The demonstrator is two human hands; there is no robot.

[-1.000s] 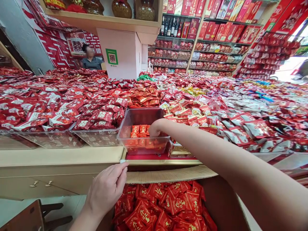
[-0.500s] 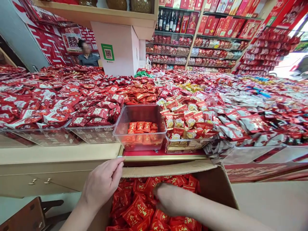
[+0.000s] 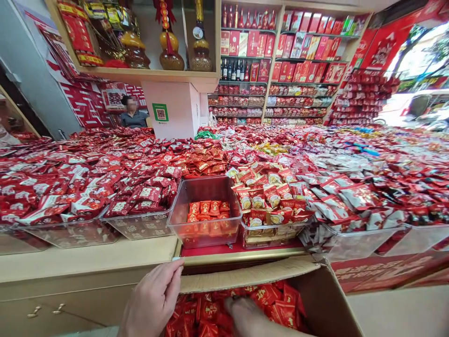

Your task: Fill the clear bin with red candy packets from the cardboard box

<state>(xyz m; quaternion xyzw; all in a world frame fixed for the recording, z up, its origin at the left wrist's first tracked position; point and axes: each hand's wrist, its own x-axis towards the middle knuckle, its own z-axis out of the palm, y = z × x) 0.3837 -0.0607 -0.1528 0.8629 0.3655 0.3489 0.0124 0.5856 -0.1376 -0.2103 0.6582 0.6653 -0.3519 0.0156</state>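
A cardboard box (image 3: 335, 299) full of small red packets with gold lettering (image 3: 280, 311) stands at the bottom of the view. My left hand (image 3: 152, 297) is closed on the box's upper left corner, its thumb and fingers together. Inside the box, my right hand (image 3: 247, 318) reaches down among the packets. Motion blurs its fingers, and the packets partly cover them. Just beyond the box, a clear plastic bin (image 3: 205, 234) on the counter holds a low layer of similar red packets (image 3: 209, 208).
Beside that bin stands another bin of durian snack packets (image 3: 270, 201). Heaped bins of dark red packets (image 3: 143, 194) and white-and-red packets (image 3: 358, 196) line the counter (image 3: 87, 262). A person (image 3: 133, 114) sits at the back left. Shelves of boxes and bottles (image 3: 242, 70) rise behind.
The view has tilted upward, so the counter and box sit lower in the picture. My right hand has moved slightly within the packets; my left hand keeps its place on the box corner.
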